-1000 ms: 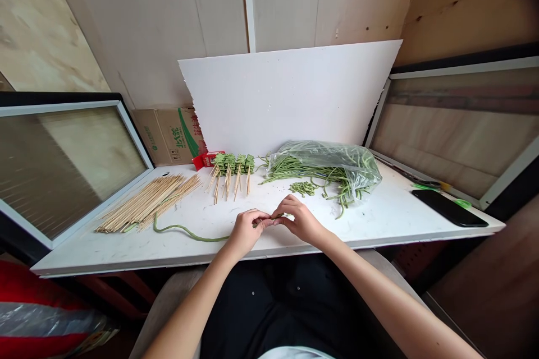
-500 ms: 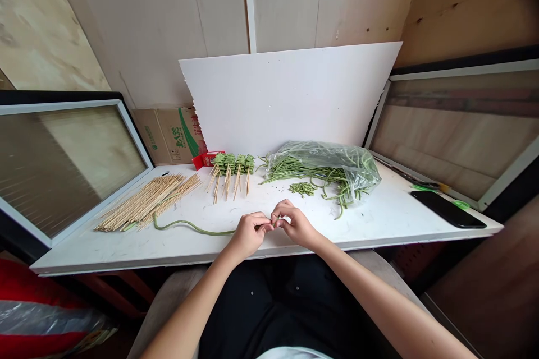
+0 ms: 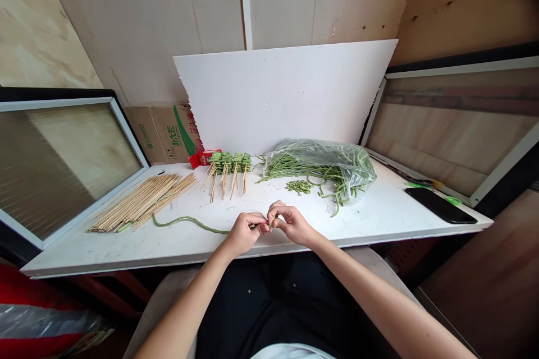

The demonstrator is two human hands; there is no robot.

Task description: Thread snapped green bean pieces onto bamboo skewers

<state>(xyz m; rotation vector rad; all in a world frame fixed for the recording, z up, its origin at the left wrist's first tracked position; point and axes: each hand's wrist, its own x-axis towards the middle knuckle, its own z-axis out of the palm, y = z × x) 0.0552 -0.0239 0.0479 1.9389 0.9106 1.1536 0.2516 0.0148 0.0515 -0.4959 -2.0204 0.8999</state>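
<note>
A long green bean (image 3: pixel 189 220) trails over the white table from the left into my hands. My left hand (image 3: pixel 246 231) is closed around it near its right end. Fingertips of my right hand (image 3: pixel 290 224) pinch the bean's end, right beside the left fingers; the exact grip is partly hidden. Beyond the hands lies a small pile of short bean pieces (image 3: pixel 298 186). Several skewers threaded with folded beans (image 3: pixel 229 162) rest farther back, their sticks pointing toward me. Loose bamboo skewers (image 3: pixel 138 202) lie heaped at the left.
A clear plastic bag of long beans (image 3: pixel 315 162) lies at the back right. A black phone (image 3: pixel 440 206) sits near the right edge. Behind stand a white board (image 3: pixel 286 95) and a cardboard box (image 3: pixel 164 134). Framed glass panels (image 3: pixel 71 162) flank the table (image 3: pixel 126 252).
The whole view has shifted slightly, with everything a little farther left. Both hands stay together on the bean, with only slight finger movement.
</note>
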